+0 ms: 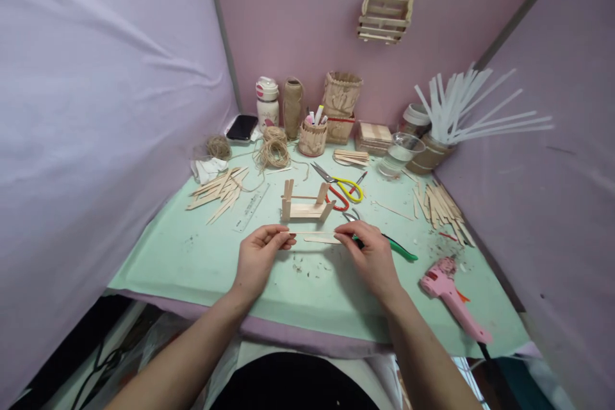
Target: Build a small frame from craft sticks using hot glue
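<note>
A thin wooden craft stick (312,232) is stretched level between my two hands, one end pinched in each. My left hand (259,255) closes its thumb and fingers on the left end. My right hand (368,250) grips the right end. A second craft stick (318,239) shows just below, its right end by my right fingers; whether they hold it too I cannot tell. Just beyond the hands stands a small frame built of craft sticks (306,210), with upright posts and a slatted base. Green-handled pliers (401,248) lie partly hidden behind my right hand.
Scissors (343,187) lie behind the frame. A pink glue gun (454,298) rests at the right, with loose sticks (442,210) beyond it. At left are a clear ruler (252,207) and more sticks (218,191). Twine (273,147), a pen cup (312,139) and a plastic cup (398,155) stand behind.
</note>
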`<state>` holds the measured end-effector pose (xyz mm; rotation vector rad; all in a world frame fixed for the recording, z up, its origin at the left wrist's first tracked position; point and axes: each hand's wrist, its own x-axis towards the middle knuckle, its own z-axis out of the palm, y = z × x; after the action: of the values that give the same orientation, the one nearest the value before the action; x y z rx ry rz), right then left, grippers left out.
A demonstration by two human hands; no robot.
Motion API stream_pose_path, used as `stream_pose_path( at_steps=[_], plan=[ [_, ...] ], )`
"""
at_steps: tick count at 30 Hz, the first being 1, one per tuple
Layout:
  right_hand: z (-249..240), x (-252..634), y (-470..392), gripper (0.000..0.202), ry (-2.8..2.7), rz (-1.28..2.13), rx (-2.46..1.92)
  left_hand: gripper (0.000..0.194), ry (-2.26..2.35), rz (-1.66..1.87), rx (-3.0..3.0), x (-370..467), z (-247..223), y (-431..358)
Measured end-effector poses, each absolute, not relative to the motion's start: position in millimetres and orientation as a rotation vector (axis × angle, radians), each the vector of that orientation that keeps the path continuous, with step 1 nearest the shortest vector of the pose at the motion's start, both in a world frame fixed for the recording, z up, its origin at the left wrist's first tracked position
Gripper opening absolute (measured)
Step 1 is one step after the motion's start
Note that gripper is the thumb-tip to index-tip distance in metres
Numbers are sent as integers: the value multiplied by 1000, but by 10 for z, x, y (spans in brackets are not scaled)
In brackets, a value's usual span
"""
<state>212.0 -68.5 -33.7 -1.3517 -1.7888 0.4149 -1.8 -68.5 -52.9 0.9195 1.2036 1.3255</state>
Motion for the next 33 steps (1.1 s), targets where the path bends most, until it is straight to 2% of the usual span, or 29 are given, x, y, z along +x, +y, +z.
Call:
stream_pose_path(
  at_steps=[4, 11, 22, 33],
  plan=[
    [-360, 2104, -626, 16, -1742, 441, -1384, 24, 1293, 1283, 1081, -52, -510, -618],
    [-444, 2017, -463, 18, -1717, 488, -1412, 13, 1613, 1264, 1713, -217, -487, -497],
    [-458, 1975, -401, 14, -1642, 516, -1462, 14, 1593, 1309, 1653, -169, -455, -373],
    [-490, 1974, -359, 19, -1588, 627, -1494, 13, 1532, 1369, 1556, -173, -543, -292]
  ],
)
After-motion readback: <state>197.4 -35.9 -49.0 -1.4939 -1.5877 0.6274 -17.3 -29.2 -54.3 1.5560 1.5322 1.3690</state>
